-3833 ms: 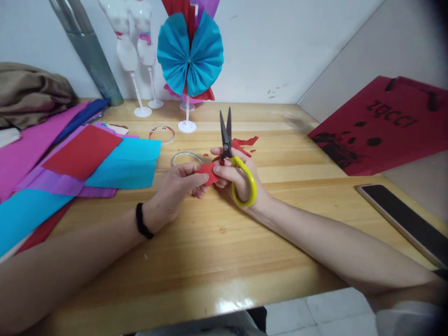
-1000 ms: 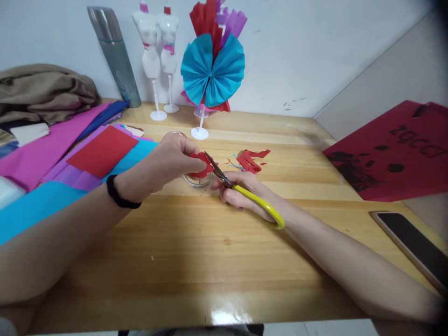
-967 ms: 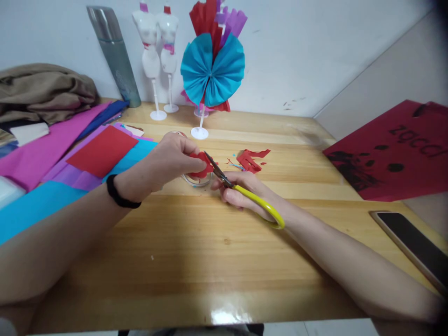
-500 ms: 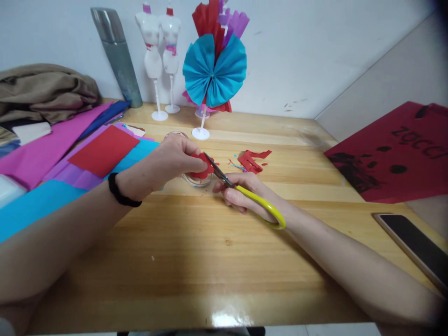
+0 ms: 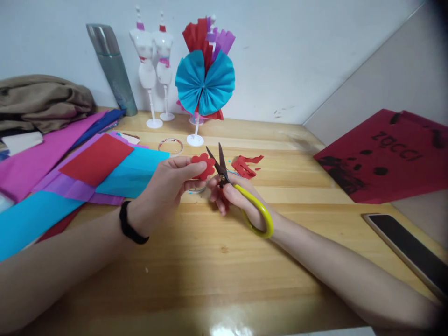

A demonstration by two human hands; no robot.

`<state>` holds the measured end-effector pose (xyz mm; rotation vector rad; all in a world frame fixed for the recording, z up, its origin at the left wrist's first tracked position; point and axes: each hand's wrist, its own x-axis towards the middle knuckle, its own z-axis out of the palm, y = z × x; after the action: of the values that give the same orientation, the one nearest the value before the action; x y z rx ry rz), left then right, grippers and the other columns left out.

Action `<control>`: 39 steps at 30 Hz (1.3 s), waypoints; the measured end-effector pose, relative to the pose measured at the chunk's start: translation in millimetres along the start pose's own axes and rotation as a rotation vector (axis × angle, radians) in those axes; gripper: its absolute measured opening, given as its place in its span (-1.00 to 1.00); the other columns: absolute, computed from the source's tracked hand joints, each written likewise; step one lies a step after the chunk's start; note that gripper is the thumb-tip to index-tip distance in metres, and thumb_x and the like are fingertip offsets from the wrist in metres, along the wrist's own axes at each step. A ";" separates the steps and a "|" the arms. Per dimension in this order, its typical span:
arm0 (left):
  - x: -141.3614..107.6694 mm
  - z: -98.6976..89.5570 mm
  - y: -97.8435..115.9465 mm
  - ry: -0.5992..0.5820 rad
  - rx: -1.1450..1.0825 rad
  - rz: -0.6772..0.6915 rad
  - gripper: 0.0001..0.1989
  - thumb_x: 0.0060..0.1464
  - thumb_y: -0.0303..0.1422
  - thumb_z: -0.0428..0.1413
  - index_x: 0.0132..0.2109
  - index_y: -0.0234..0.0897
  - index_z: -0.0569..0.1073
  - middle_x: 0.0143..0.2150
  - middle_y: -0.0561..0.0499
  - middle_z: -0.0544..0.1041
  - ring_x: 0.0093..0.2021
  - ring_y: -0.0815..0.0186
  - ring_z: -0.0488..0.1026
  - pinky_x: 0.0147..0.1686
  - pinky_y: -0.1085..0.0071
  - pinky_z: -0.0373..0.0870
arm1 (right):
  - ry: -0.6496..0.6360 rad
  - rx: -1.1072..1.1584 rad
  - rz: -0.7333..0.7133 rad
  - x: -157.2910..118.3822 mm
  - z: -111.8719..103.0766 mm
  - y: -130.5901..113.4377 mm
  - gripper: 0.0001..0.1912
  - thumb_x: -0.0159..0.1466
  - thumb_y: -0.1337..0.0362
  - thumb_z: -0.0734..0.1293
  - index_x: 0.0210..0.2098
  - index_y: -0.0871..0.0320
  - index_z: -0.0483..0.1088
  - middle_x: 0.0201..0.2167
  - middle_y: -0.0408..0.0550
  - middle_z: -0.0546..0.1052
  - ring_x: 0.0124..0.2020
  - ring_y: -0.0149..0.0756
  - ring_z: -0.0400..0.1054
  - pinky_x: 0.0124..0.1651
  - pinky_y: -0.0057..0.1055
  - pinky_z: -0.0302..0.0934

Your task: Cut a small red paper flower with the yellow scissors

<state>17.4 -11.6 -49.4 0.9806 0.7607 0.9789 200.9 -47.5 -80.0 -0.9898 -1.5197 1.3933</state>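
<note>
Coloured papers are lying at left, a blue fan is standing upper centre, a red bag is resting at right. A wooden table is meeting a white wall. Mid-frame, the left hand is pinching a red flower; just beside, the right hand is gripping parted scissors.

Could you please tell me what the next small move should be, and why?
The left hand should perhaps turn the red flower slightly to check its scalloped edge: that hand covers part of it, and the scissors in the right hand stand open close beside it.
</note>
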 end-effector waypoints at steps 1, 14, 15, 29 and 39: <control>-1.5 1.6 -2.1 0.003 -0.011 -0.002 -0.81 -0.10 -0.30 0.43 -0.45 -0.33 0.64 -0.46 -0.03 0.62 -0.42 0.35 0.53 -0.33 0.45 0.49 | 0.011 0.014 -0.003 -0.2 1.9 0.4 -0.33 0.21 -0.39 0.39 -0.19 0.13 0.38 -0.45 -0.19 0.38 -0.55 -0.43 0.26 -0.48 -0.43 0.19; -5.5 8.5 -9.2 0.056 -0.061 0.005 -0.74 -0.14 -0.27 0.46 -0.51 -0.30 0.57 -0.50 0.00 0.59 -0.52 0.37 0.45 -0.33 0.36 0.51 | 0.031 0.033 -0.016 -1.0 11.8 4.6 -0.35 0.21 -0.39 0.39 -0.25 0.10 0.34 -0.44 -0.19 0.38 -0.54 -0.42 0.28 -0.48 -0.41 0.23; -5.0 8.2 -9.0 0.059 -0.043 0.009 -0.73 -0.15 -0.26 0.46 -0.51 -0.30 0.57 -0.50 0.01 0.59 -0.52 0.37 0.45 -0.32 0.35 0.51 | 0.024 0.027 -0.016 -1.0 11.5 3.5 -0.35 0.20 -0.39 0.39 -0.25 0.10 0.34 -0.44 -0.19 0.38 -0.54 -0.42 0.28 -0.47 -0.41 0.24; -5.2 5.1 0.9 0.104 0.236 0.123 -0.78 -0.06 -0.28 0.33 -0.53 -0.30 0.56 -0.53 0.00 0.58 -0.49 0.38 0.42 -0.43 0.45 0.33 | -0.032 -0.208 -0.078 -1.8 -2.6 4.8 -0.32 0.26 -0.39 0.32 -0.11 0.14 0.43 -0.37 -0.10 0.42 -0.46 -0.34 0.27 -0.44 -0.40 0.20; -1.0 0.3 2.5 0.091 0.331 0.170 -0.77 -0.07 -0.30 0.30 -0.57 -0.29 0.51 -0.57 0.05 0.49 -0.51 0.39 0.34 -0.46 0.42 0.25 | -0.053 -0.293 -0.098 -1.7 -9.1 2.4 -0.34 0.29 -0.37 0.31 -0.13 0.15 0.45 -0.28 -0.01 0.47 -0.33 -0.24 0.35 -0.30 -0.33 0.26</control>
<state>16.6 -12.1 -47.0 1.3107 0.9466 1.0699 210.1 -45.8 -82.1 -1.0438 -1.8235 1.1578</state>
